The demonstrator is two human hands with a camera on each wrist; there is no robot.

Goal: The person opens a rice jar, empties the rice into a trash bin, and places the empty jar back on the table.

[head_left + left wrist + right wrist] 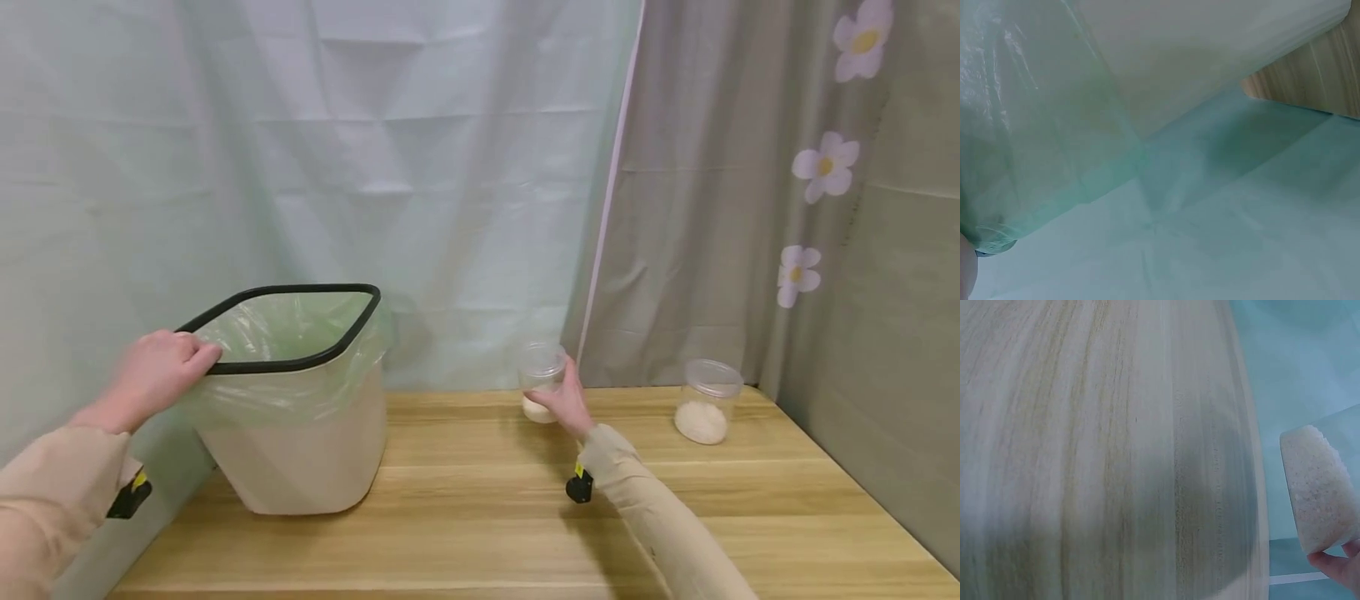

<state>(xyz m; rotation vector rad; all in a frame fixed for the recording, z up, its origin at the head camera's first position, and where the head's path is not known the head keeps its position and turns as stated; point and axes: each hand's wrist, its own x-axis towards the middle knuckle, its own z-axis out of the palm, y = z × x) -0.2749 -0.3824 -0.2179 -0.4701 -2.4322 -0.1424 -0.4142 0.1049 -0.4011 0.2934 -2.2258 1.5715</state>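
Note:
A cream waste bin [300, 450] with a black rim and a pale green liner stands on the left of the wooden table [525, 533]. My left hand [161, 371] grips the bin's near-left rim; the left wrist view shows the liner and bin wall [1197, 56] close up. My right hand [567, 402] holds a small clear jar [542, 379] with white grains in its bottom, near the back of the table. In the right wrist view the jar's grain-filled base [1322, 487] is tilted and off the table, with a fingertip [1341, 569] under it.
A second clear jar [705, 400] with white grains stands at the back right of the table. A pale green sheet [337, 167] hangs behind, and a grey flowered curtain [787, 208] covers the right side. The table's left edge lies just past the bin.

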